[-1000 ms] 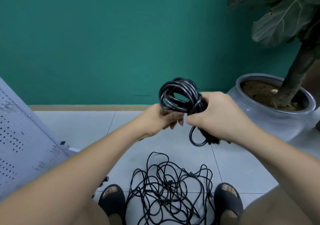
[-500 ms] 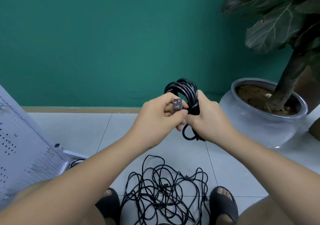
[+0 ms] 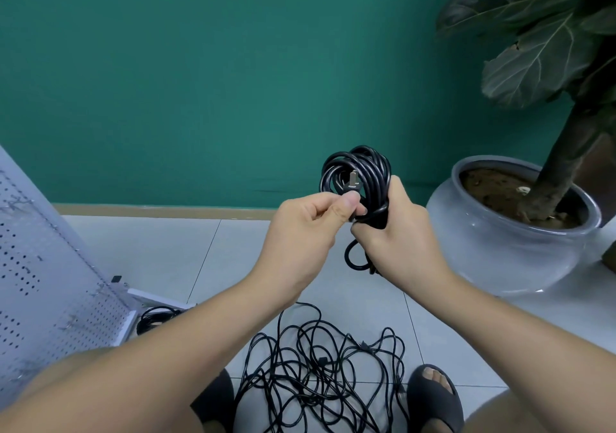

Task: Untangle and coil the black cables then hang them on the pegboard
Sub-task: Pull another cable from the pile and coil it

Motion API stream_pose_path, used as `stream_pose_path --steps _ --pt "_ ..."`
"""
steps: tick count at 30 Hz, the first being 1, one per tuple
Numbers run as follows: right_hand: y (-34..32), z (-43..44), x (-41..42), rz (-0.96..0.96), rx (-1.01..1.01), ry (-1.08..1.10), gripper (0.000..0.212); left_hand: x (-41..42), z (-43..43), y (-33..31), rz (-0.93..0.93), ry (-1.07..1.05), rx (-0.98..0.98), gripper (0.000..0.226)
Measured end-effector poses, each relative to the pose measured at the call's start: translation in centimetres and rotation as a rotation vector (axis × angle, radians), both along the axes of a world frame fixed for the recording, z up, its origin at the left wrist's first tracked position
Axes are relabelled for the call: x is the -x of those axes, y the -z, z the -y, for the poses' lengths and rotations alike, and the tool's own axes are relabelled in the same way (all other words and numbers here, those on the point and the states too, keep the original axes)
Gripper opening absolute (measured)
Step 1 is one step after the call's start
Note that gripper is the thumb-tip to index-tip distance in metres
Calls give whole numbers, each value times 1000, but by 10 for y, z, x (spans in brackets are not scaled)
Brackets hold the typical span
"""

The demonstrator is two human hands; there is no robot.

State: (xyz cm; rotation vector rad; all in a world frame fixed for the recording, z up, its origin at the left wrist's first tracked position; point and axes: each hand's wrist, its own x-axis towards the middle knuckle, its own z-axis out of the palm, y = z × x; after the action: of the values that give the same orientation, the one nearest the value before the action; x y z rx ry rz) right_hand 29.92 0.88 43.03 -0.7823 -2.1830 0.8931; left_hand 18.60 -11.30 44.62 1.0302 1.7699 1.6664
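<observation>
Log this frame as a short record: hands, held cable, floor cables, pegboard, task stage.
left hand: pinches the plug, prongs pointing up in front of the coil
right hand: grips the coiled black cable round its middle
floor: tangled black cables between the sandalled feet; smaller black bundle by the pegboard's foot
pegboard: white, at left; no cable visible on the part in view
task stage: one coil in hand, not yet hung
nearby: grey plant pot at right

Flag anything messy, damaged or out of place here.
A heap of tangled black cables sprawls on the floor, its loops crossing every way. A smaller cable bundle lies by the base of the pegboard, not hung. The held coil looks tidy.
</observation>
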Motion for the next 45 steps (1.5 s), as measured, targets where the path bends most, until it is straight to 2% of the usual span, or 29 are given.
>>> stream_pose_path --steps 4,9,15,19,21,23,26,28,30,34,40,45 --pt "2 4 1 -50 27 13 32 3 -3 -5 27 -23 21 36" --pt "3 9 3 -124 40 20 34 6 -7 -12 186 -29 68 38" --pt "2 11 4 -157 86 -99 35 15 -9 -15 310 -41 105 37" --pt "2 13 7 -190 143 -162 38 22 -11 -7 314 -130 86 53" --pt "1 10 8 -183 178 -209 40 24 -10 -9 355 -68 69 48" --pt "0 7 8 -132 204 -270 41 30 -7 -14 385 53 79 56" --pt "-3 2 3 -47 274 -373 47 43 -5 -15 310 154 67 36" --pt "-7 -3 1 -63 414 -452 49 49 -4 -15 300 168 65 24" --pt "-9 -8 1 -79 500 -504 47 51 -4 -15 282 167 68 23" --pt "-5 -12 3 -28 473 -480 44 50 -7 -9 279 68 113 31" --pt "-4 -13 1 38 253 -367 47 41 -13 -6 253 -51 70 33" --pt "0 -11 1 -48 298 -315 41 40 -15 -7 252 -12 87 52"
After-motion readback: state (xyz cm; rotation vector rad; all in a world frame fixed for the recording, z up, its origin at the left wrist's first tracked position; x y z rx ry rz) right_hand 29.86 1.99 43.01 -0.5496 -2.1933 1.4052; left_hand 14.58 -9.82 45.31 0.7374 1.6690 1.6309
